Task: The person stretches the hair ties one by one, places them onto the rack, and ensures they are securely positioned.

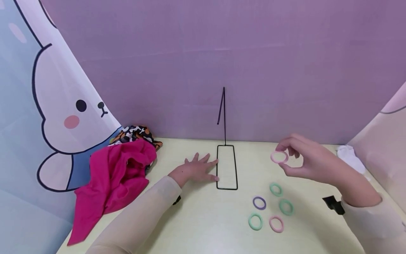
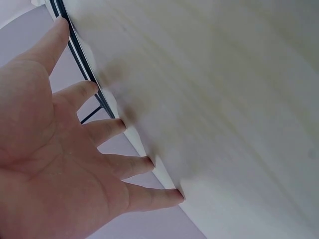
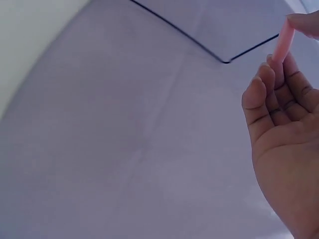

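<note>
Two hands work at a pale table [image 1: 203, 229] before a purple backdrop. Left hand [image 1: 197, 170], fingers straight and spread, presses flat beside the rectangular base of a black wire stand [image 1: 227, 167], fingertips touching its left edge; the wrist view confirms the splayed fingers [image 2: 124, 167] along the wire. Right hand [image 1: 306, 160] is raised above the table, well to the right of the stand, with thumb and fingertips pinched on a pink ring [image 1: 279, 157]; the wrist view shows the same ring [image 3: 282, 42] edge-on between the fingertips. Five loose rings lie near the front edge: a purple ring [image 1: 259, 203], three green ones and a second pink one [image 1: 276, 224]. Crumpled magenta cloth [image 1: 114, 180] lies at left. Risk, as judged: the light pinch may let the ring slip, and the stand's thin upright could tip if knocked, should the left hand lift.
</note>
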